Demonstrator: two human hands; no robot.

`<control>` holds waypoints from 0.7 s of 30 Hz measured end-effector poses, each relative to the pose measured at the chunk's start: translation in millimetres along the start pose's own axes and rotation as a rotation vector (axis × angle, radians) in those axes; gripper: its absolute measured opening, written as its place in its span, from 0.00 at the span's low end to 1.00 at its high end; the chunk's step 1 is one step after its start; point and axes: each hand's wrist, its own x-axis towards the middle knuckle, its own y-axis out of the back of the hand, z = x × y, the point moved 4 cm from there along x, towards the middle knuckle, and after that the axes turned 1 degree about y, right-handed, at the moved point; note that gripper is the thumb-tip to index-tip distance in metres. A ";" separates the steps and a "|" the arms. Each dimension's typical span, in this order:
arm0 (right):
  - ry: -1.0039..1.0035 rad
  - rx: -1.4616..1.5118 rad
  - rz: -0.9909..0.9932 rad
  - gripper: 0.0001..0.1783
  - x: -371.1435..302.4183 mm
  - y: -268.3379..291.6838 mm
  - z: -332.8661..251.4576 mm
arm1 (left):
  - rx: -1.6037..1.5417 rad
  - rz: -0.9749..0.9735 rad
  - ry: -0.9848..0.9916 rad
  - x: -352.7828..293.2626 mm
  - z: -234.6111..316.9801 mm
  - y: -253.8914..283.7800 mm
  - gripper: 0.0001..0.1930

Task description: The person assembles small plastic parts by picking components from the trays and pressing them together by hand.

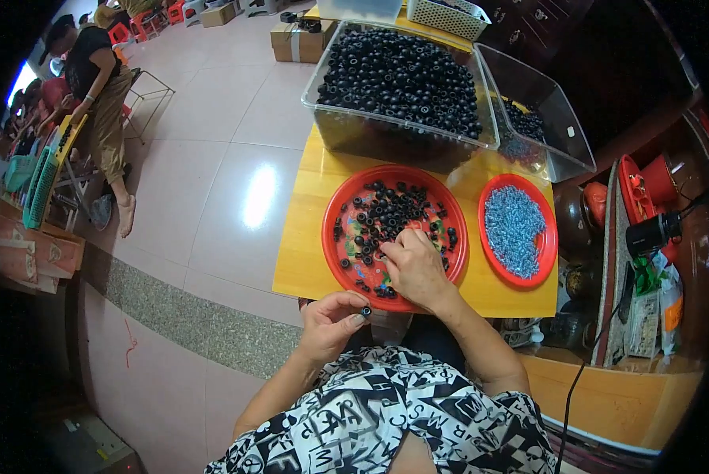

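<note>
My left hand is closed at the near edge of a round red tray, pinching a small round black plastic part between thumb and fingertips. Over the tray reaches my right hand, its fingers drawn together down among loose black parts. Whatever those fingertips hold is hidden. The tray has a patterned bottom, partly covered by the scattered parts. To its right lies a smaller red tray heaped with small clear-blue pieces.
Behind the trays, a clear plastic bin full of black parts stands on the yellow table. A second clear bin leans beside it. Shelves with jars and packets are at right; a person stands far left near a green basket.
</note>
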 end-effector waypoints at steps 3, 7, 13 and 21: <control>0.010 -0.073 -0.043 0.06 1.7 -11.5 0.3 | -0.044 0.058 0.049 -1.7 2.1 3.7 0.12; 0.040 -0.014 -0.006 0.07 4.0 -6.7 -1.9 | -0.098 0.061 0.069 2.3 3.0 7.1 0.13; -0.211 0.531 -0.005 0.06 -16.0 22.6 -5.7 | -0.181 -0.084 0.066 10.5 5.9 0.2 0.11; -0.632 1.221 -0.126 0.09 -62.5 27.1 -21.9 | -0.155 -0.037 0.164 11.4 -3.3 -11.7 0.10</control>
